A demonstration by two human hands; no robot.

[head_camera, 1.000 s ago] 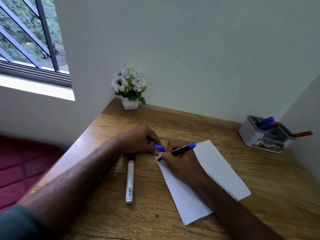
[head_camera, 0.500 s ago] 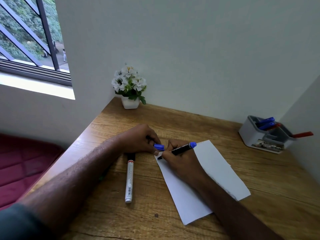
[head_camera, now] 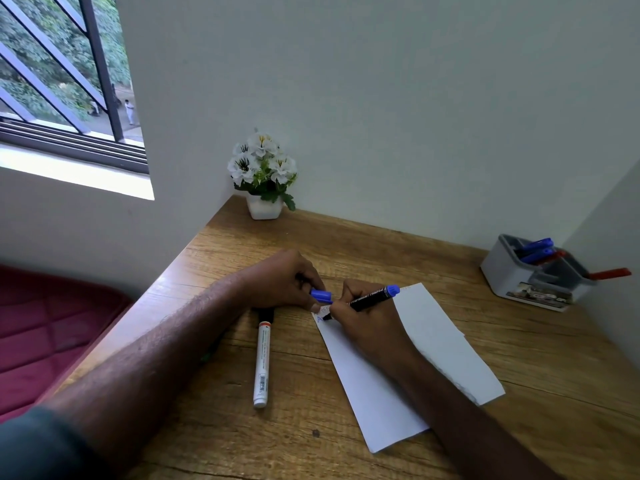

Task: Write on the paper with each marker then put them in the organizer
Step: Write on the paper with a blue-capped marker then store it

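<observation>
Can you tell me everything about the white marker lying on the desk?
The white marker is a long, slim tube, probably plastic, with small print and a barcode along its barrel. An orange band sits near its far end, then a black part that runs under the left hand, so that tip is hidden. It lies flat on the wooden desk, pointing away from the person, left of the paper and not touching it.

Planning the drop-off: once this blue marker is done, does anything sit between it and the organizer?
Nothing visible does. Between the blue marker in the right hand and the organizer lie only paper and bare desk.
</observation>
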